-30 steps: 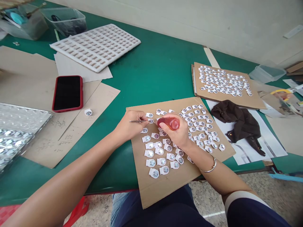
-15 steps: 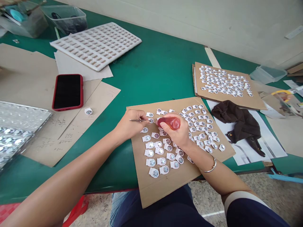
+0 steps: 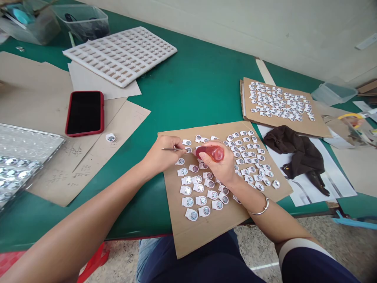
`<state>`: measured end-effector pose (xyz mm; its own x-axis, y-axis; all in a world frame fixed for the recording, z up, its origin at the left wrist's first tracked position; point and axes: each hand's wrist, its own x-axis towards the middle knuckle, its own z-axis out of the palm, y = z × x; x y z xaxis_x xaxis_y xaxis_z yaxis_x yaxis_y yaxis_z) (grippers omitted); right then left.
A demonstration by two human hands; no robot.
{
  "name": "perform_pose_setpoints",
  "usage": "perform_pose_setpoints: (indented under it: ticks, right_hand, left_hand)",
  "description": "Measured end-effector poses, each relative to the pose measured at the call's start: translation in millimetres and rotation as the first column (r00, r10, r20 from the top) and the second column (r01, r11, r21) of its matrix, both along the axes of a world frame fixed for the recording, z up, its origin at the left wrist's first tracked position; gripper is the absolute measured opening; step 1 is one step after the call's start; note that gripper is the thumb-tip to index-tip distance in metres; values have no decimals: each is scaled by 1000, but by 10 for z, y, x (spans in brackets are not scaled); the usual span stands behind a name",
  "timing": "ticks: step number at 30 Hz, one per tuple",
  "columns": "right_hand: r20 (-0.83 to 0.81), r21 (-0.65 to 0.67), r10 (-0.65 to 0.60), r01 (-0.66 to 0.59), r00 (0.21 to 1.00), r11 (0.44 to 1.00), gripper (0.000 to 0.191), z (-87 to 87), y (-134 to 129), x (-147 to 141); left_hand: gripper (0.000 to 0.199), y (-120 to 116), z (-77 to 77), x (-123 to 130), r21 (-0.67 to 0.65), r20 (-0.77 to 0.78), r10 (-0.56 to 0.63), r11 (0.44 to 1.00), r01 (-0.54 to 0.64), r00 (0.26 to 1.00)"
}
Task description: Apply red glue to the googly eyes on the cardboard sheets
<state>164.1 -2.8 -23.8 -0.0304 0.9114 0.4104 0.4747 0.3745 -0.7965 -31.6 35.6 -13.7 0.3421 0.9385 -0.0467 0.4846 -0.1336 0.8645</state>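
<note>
My right hand (image 3: 222, 165) is wrapped round a small red squeeze bottle (image 3: 210, 152), tilted so its narrow end points left. Its tip is close to a small round metallic piece with a white tab (image 3: 188, 150). Beside that piece, my left hand (image 3: 163, 155) pinches a thin metal tool like tweezers (image 3: 172, 149); its tips are hidden by the fingers. Both hands are over a sheet of brown cardboard (image 3: 191, 236) at the table's front edge. Rows of the same tabbed round pieces (image 3: 192, 215) lie on it, some hidden beneath my right hand.
A second cardboard sheet (image 3: 318, 127) with similar pieces lies back right, behind a dark brown cloth (image 3: 297, 157). Left are a red-cased phone (image 3: 85, 114), one loose tabbed piece (image 3: 110, 137) and a clear bubbled sheet (image 3: 35, 145). A white slotted tray (image 3: 120, 55) and plastic tubs (image 3: 85, 23) stand behind.
Hardly anything differs. Both hands keep their grips and places over the cardboard, and the view has shifted very slightly.
</note>
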Motion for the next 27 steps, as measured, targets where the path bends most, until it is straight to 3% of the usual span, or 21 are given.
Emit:
perform_pose_setpoints:
  ticks: [18, 23, 27]
  right_hand:
    - [-56, -5, 11, -11, 998, 1000, 20, 14, 1, -22]
    - [-384, -178, -61, -9, 921, 984, 24, 74, 52, 89]
    - [-530, -229, -150, 29, 835, 973, 33, 252, 129, 247]
  left_hand:
    - [12, 20, 5, -4, -35, -1, 9, 999, -9, 1000]
    - [12, 30, -2, -16, -42, -7, 34, 999, -34, 999]
    - [14, 69, 115, -52, -116, 98, 114, 988, -102, 989]
